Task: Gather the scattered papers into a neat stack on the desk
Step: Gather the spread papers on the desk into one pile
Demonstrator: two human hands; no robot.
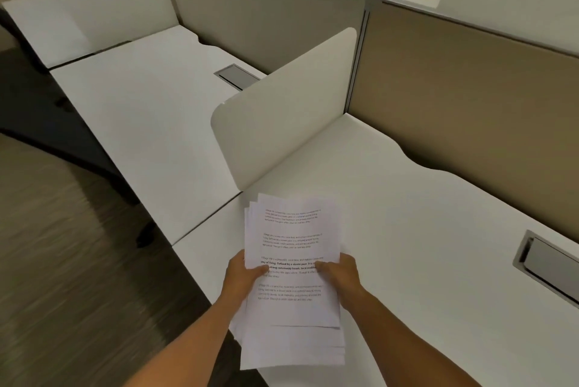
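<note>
A sheaf of several white printed papers [293, 230] is held over the front left part of the white desk [423, 230]. The sheets are loosely aligned, with edges fanned out at the top left and at the bottom. My left hand [242, 275] grips the sheaf's left edge, thumb on the top page. On the right edge, my right hand [340, 277] grips it the same way, thumb lying across the text. Both forearms reach in from the bottom of the view.
A white divider panel [282, 111] stands at the desk's left side, and a beige partition wall [470, 98] runs along the back. A grey cable flap [548, 264] sits in the desk at right. The neighbouring desk [150, 123] lies to the left, carpet floor beyond it.
</note>
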